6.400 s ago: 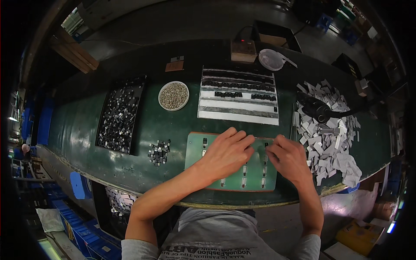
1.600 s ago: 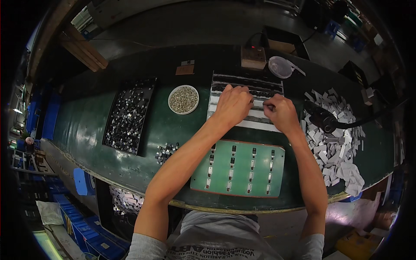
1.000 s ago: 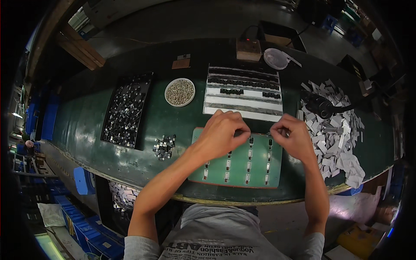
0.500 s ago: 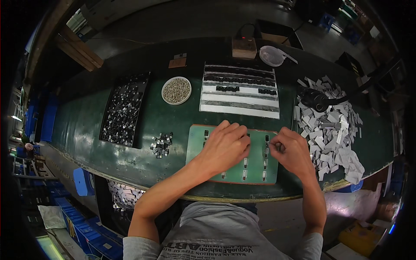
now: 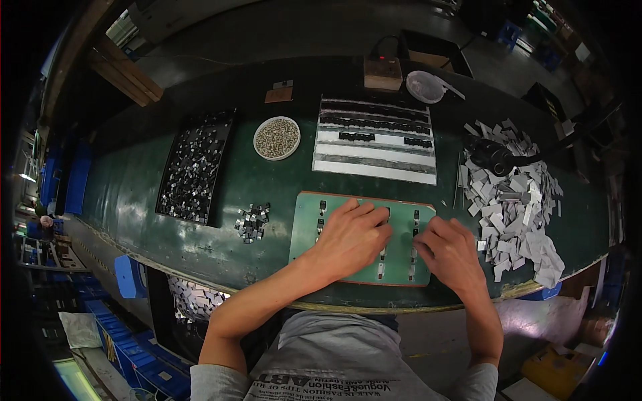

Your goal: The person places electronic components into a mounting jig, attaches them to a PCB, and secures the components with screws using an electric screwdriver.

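Observation:
A green board (image 5: 307, 250) lies near the table's front edge, with small black components with metal tabs set on it in columns. Over its middle is my left hand (image 5: 354, 237), fingers curled together and covering part of the board; whatever they hold is hidden. My right hand (image 5: 451, 252) pinches with thumb and forefinger at the right-hand column, just below a black component (image 5: 416, 215). Too little shows between those fingertips to name it. Left of the board sits a small heap of similar components (image 5: 253, 224).
Farther left are a black tray (image 5: 160, 194) of components and a white dish (image 5: 257, 148) of tiny metal pieces. Behind the board lies a striped sheet (image 5: 374, 172) bearing rows of black parts. Grey rectangular pads (image 5: 515, 207) are piled at right, beneath a black lamp-like fixture (image 5: 498, 160).
My right hand has moved nearer to me along the right-hand column, uncovering components higher up. My left hand has shifted slightly toward me, still curled over the board.

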`<state>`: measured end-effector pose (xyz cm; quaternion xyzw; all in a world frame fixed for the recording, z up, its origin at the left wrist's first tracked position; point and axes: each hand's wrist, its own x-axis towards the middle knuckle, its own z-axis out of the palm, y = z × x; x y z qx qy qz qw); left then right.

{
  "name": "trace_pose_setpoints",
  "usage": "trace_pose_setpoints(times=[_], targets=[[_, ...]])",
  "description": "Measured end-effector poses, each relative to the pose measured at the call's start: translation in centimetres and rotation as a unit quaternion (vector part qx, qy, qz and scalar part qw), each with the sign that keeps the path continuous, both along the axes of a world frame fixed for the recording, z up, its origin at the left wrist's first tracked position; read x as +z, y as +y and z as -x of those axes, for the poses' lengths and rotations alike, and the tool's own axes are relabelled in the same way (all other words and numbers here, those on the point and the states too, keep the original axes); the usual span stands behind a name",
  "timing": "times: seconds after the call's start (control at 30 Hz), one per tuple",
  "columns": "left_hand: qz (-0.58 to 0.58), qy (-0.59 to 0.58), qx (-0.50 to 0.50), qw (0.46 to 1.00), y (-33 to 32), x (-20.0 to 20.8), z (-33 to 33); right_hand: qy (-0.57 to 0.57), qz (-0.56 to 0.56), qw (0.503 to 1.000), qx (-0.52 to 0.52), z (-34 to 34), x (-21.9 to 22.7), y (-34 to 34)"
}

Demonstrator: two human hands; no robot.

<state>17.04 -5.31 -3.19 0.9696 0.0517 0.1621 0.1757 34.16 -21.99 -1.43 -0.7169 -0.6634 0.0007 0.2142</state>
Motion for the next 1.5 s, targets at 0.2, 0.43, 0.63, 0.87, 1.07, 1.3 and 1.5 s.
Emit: trace_pose_setpoints(times=[0.2, 0.43, 0.63, 0.87, 1.07, 1.3, 1.5], targets=[[0.055, 0.022, 0.001, 0.998, 2.1, 1.3, -0.7, 0.035, 0.025, 0.999, 0.010, -0.3, 0.5, 0.7], [-0.005, -0.044, 0.143, 0.989, 10.9, 0.2, -6.8, 0.071, -0.055, 0.992, -0.092, -5.8, -1.5, 7.7], [-0.072, 0.000, 0.147, 0.987, 11.7, -1.6, -9.2, 0.008, -0.015, 0.994, -0.110, -7.7, -3.1, 12.4], [-0.065, -0.018, 0.126, 0.990, 12.4, -2.3, -9.7, -0.003, -0.005, 0.994, -0.106, -8.7, -4.0, 13.9], [-0.050, -0.047, 0.110, 0.992, 12.3, -2.8, -9.5, 0.017, -0.009, 0.994, -0.109, -8.6, -4.5, 14.1], [-0.064, -0.057, 0.102, 0.991, 12.1, -3.0, -9.0, 0.070, -0.027, 0.992, -0.101, -8.5, -4.4, 13.9], [-0.087, -0.076, 0.120, 0.986, 11.6, -2.6, -8.8, 0.185, -0.049, 0.975, -0.112, -9.2, -3.7, 13.4]])
